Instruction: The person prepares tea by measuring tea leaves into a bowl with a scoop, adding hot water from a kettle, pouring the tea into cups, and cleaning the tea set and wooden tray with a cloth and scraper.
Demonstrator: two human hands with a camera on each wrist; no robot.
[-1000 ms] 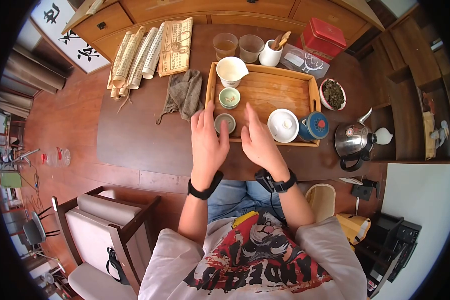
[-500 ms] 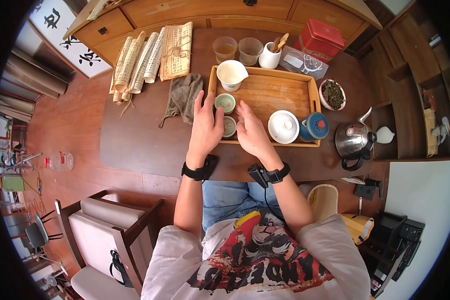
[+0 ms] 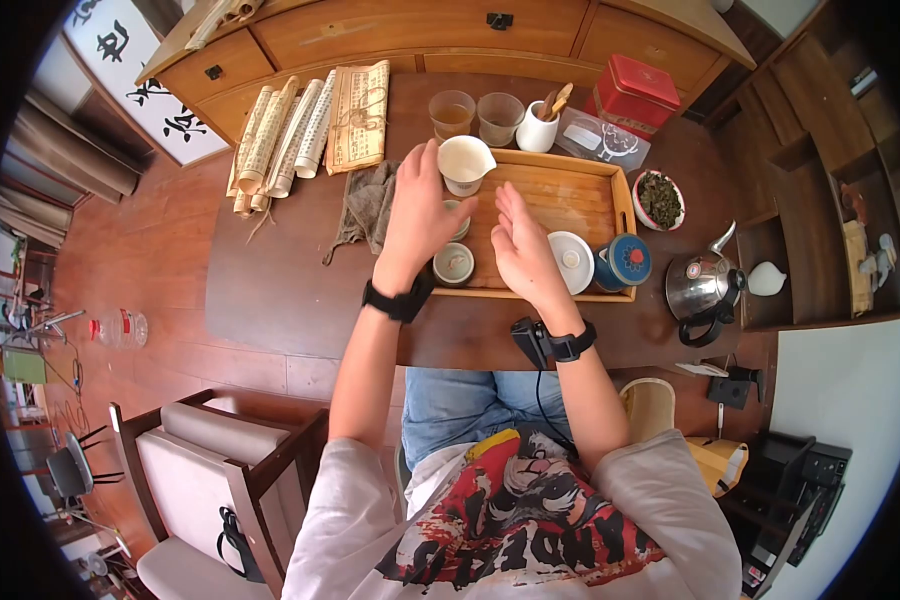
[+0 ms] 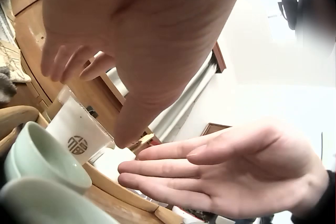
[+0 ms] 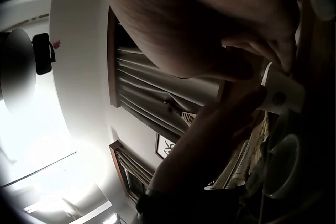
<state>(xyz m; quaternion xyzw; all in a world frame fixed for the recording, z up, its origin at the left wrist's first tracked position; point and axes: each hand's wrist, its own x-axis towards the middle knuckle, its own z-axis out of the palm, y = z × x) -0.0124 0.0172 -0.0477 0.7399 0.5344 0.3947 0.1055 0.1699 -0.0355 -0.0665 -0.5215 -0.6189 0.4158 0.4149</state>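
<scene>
My left hand (image 3: 420, 215) hovers over the left side of the wooden tea tray (image 3: 570, 292), fingers extended beside a white pitcher (image 3: 464, 168) with a spout. In the left wrist view the pitcher (image 4: 71, 134) bears a dark round character, and the thumb hangs near its rim. My right hand (image 3: 526, 252) is held over the tray's middle, fingers straight and palm turned inward; nothing is in it. A pale green cup (image 4: 52, 161) is partly hidden under my left hand in the head view. Nearer me sits a second small cup (image 3: 453, 264). The right hand partly covers a white lidded bowl (image 3: 574, 262).
At the tray's right end stands a blue jar (image 3: 625, 262), with a steel kettle (image 3: 698, 285) and a bowl of tea leaves (image 3: 659, 200) beyond. Behind are two clear cups, a white utensil holder (image 3: 537, 128) and a red tin (image 3: 638, 92). A grey cloth (image 3: 365, 212) and paper scrolls lie left.
Both hands first drew back slightly around the small cups. The left hand has since moved forward to beside the pitcher, and the right hand has shifted forward and right, now overlapping the lidded bowl.
</scene>
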